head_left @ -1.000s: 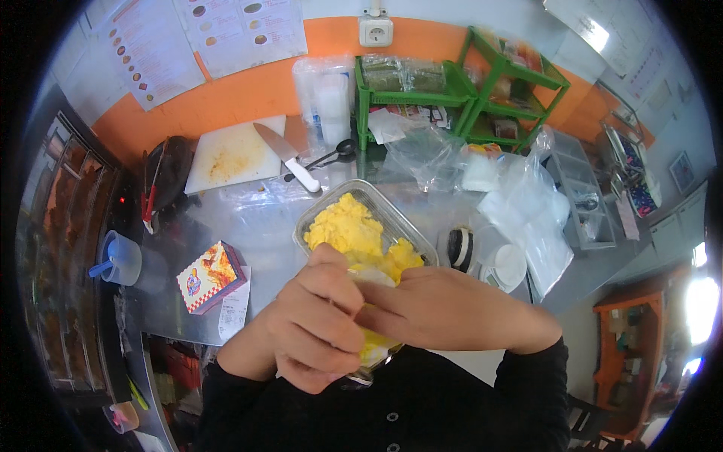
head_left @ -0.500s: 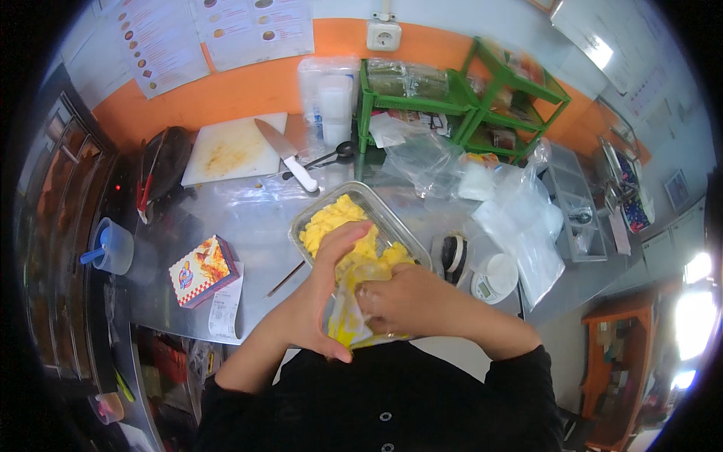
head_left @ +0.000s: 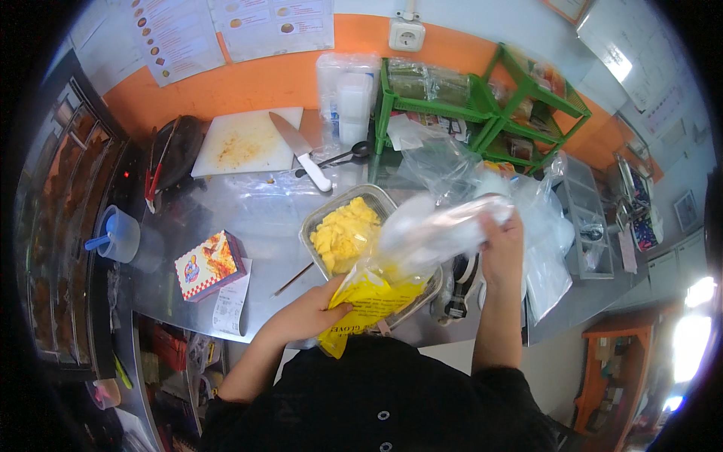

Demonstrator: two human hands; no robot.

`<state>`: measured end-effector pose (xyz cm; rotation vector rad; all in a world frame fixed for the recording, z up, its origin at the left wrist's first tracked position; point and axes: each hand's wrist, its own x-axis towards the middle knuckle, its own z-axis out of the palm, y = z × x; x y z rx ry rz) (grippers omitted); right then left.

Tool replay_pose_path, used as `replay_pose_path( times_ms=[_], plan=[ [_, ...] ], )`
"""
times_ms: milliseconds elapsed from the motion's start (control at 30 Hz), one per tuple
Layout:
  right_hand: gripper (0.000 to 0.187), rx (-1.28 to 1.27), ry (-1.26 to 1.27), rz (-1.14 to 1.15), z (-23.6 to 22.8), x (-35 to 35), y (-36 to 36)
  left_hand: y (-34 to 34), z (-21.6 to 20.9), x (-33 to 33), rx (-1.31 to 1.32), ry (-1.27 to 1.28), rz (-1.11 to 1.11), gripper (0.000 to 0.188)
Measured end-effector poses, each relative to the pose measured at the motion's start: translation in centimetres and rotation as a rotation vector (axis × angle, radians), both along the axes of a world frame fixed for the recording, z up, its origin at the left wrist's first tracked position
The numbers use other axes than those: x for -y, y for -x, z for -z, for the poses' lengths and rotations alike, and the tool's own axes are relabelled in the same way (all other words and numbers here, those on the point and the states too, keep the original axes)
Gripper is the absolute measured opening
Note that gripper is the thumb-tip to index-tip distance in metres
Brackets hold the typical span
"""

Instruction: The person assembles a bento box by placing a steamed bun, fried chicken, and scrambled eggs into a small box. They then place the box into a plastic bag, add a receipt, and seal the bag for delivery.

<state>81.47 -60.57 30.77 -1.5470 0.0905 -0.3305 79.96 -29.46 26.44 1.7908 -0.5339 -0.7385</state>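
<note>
Clear rectangular tray [head_left: 387,202] holding crumbled yellow food [head_left: 343,235], its six-o'clock end partly screened by the yellow printed packet [head_left: 373,301]. Your left hand [head_left: 312,309] pinches this packet between thumb and fingers; at two o'clock from it, your right hand [head_left: 502,239] pinches blurred clear plastic film [head_left: 440,232].

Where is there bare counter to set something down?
The steel counter is bare below the white cutting board, between the small box and tray. Crowded: the tray's near end, under the yellow bag in the left hand, and rightward, with plastic bags.
</note>
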Motion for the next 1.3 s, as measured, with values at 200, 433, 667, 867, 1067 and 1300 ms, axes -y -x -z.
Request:
replay_pose_path(
  times_ms=[200,433,667,867,1067,1300],
  plan=[
    [0.029,0.314,-0.533,0.447,1.2,5.7,2.2,-4.5,1.1,2.6,-0.014,0.157,-0.051,0.054],
    [0.03,0.306,0.062,1.143,0.6,12.1,8.2,-14.5,0.6,7.8,0.334,0.054,0.136,0.046],
    [0.029,0.27,-0.16,1.186,2.0,14.5,13.5,-17.7,0.2,5.0,0.55,0.069,-0.253,0.018],
    [0.031,0.166,-0.522,0.711,4.2,9.0,10.4,-12.0,-0.4,3.1,-0.138,0.731,0.201,0.038],
    [0.034,-0.075,-0.567,0.23,5.7,0.4,4.5,-4.2,4.6,11.4,-0.169,0.734,-0.132,0.068],
    [0.038,0.081,0.474,-0.058,6.0,-1.8,1.5,-4.5,5.3,8.7,-0.335,0.514,-0.514,0.046]
  ],
)
